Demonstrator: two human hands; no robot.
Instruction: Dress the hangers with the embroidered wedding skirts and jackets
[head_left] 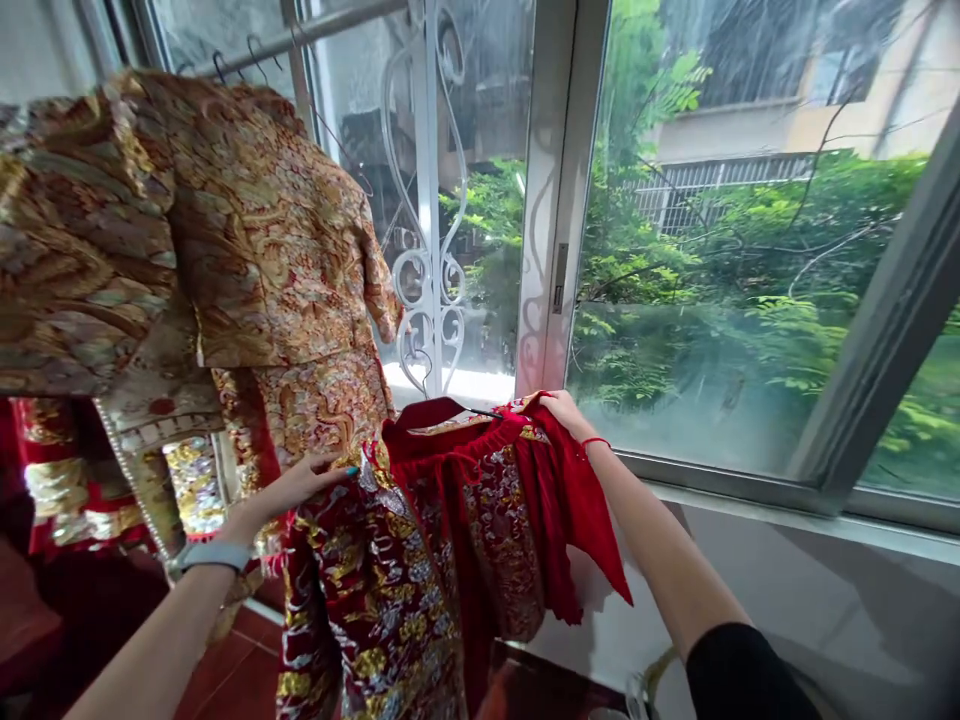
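A window stood behind; the right hand gripped one red garment, the left hand lay open against it.

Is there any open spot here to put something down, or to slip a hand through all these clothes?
The window sill right of the right hand is bare, as is the white wall under it. Left is crowded: the gold embroidered jacket hangs against other garments, and the red embroidered skirt, touched by the left hand, fills the middle. A strip of red floor tile shows below.
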